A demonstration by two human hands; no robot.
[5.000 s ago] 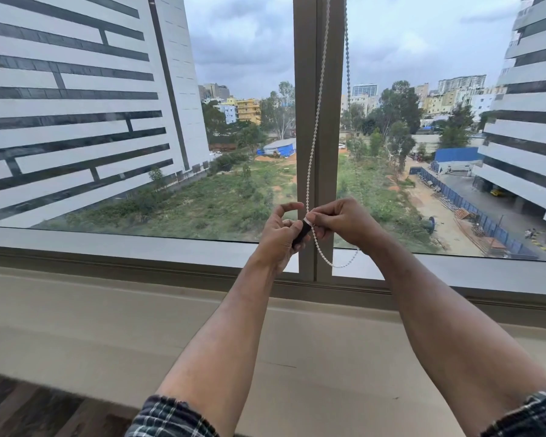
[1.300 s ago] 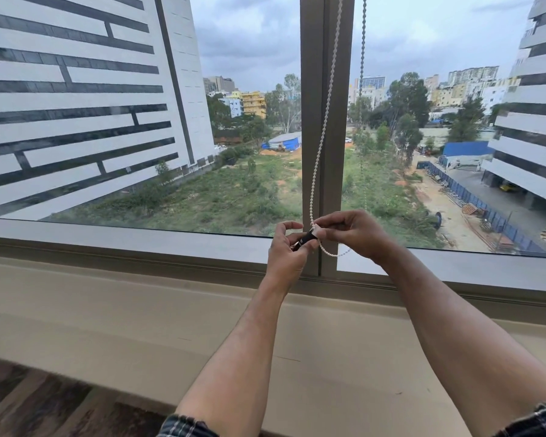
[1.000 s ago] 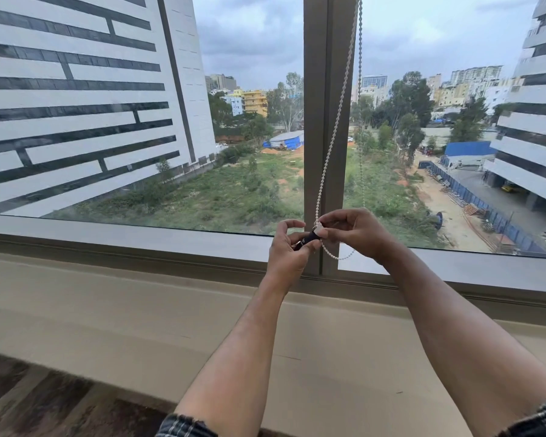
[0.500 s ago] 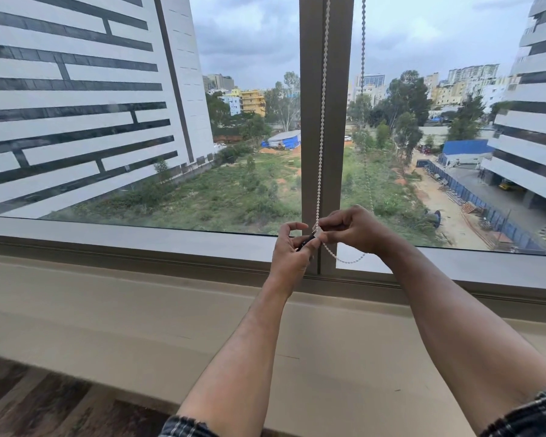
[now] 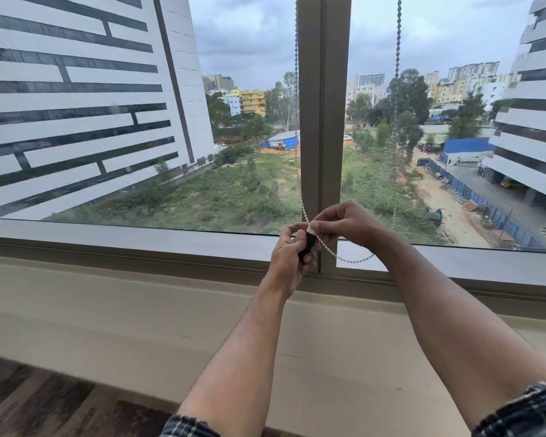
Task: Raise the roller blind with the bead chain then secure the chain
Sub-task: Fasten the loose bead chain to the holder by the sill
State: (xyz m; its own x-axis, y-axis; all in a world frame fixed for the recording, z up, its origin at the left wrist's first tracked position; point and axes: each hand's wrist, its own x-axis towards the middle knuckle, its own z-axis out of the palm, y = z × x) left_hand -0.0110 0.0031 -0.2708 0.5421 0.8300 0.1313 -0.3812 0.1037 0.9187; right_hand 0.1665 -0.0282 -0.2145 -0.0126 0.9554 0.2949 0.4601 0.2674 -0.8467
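Note:
A white bead chain [image 5: 298, 121] hangs in two strands in front of the window, one along the grey mullion [image 5: 323, 121], the other to its right. Its bottom loop sags just below my hands. My left hand [image 5: 292, 253] grips a small black chain holder [image 5: 308, 244] with a white tip, held nearly upright. My right hand [image 5: 344, 223] pinches the bead chain right at the holder's top. Both hands touch in front of the mullion's base. The roller blind itself is out of view above.
A wide beige sill [image 5: 139, 310] runs below the window frame [image 5: 123, 247]. Dark wood floor [image 5: 29, 398] shows at bottom left. Outside the glass are tall white buildings, trees and a grassy lot.
The black holder has turned from slanted to nearly upright in my left hand. The right strand has swung further right. The hands stay at the same spot by the mullion.

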